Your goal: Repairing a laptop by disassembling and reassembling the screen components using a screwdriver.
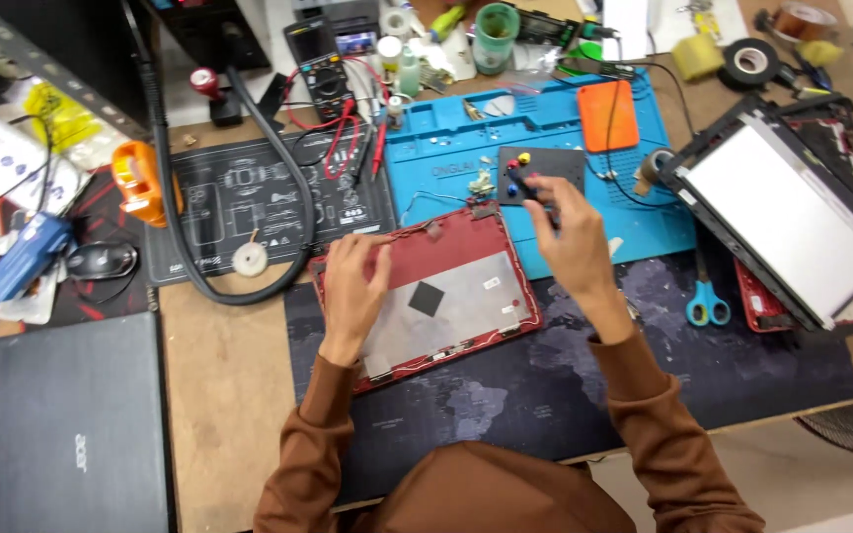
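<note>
A red laptop lid cover (466, 296) lies inside-up on the dark desk mat, its silver foil lining and a small black square patch showing. My left hand (352, 286) rests flat on the cover's left part. My right hand (570, 232) hovers over the cover's upper right corner, fingers closed around a dark screwdriver (525, 186) whose handle points up-left. Just behind it stands a small black block (543, 170) with yellow, red and blue-capped tools. Both arms wear brown sleeves.
A blue work mat (446, 158) with an orange pad (607, 115) lies behind. A bare display panel (787, 222) in its frame sits at right, blue scissors (708, 301) beside it. A closed black laptop (71, 424), mouse (101, 262), multimeter (320, 64) and black hose (175, 217) fill the left.
</note>
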